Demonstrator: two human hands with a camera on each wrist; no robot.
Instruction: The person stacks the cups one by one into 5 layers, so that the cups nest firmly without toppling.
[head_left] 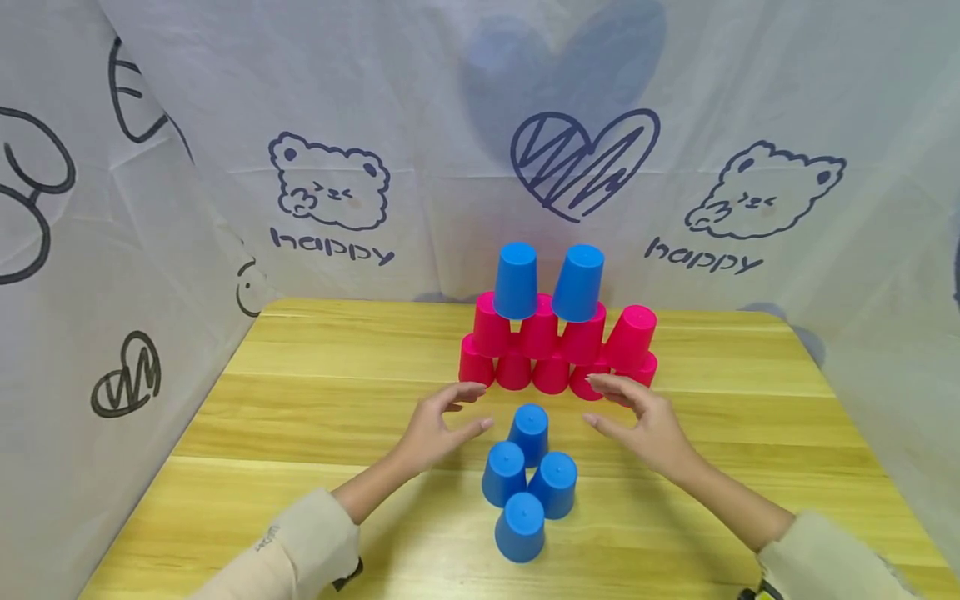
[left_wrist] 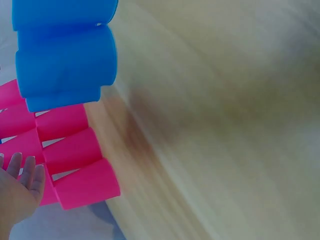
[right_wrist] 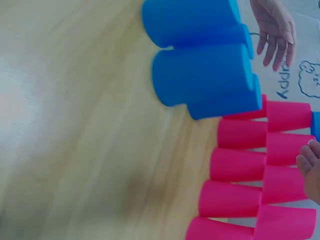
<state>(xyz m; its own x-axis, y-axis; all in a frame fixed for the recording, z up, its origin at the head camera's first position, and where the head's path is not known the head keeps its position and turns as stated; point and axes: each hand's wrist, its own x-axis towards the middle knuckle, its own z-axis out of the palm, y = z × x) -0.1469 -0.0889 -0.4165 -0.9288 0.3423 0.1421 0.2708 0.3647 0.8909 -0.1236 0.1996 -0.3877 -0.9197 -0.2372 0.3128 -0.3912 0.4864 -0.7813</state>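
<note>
My left hand (head_left: 437,427) hovers with fingers apart and relaxed, left of the rearmost blue cup (head_left: 531,433). On the other side, my right hand (head_left: 651,427) has its fingers and thumb spread and loosely bent, nothing between them. Several blue cups stand upside down in a small diamond, the front blue cup (head_left: 520,529) nearest me. Behind the hands rises a wall of upside-down pink cups (head_left: 491,329), two rows high. A left blue cup (head_left: 516,283) and a right blue cup (head_left: 578,285) sit on its upper row. My right fingertips overlap the lower pink row in the head view.
A yellow wood-grain table (head_left: 322,375) carries the cups. White cloth (head_left: 442,125) with printed bears and hearts hangs behind it, and another stretch of cloth (head_left: 172,275) runs along the left side.
</note>
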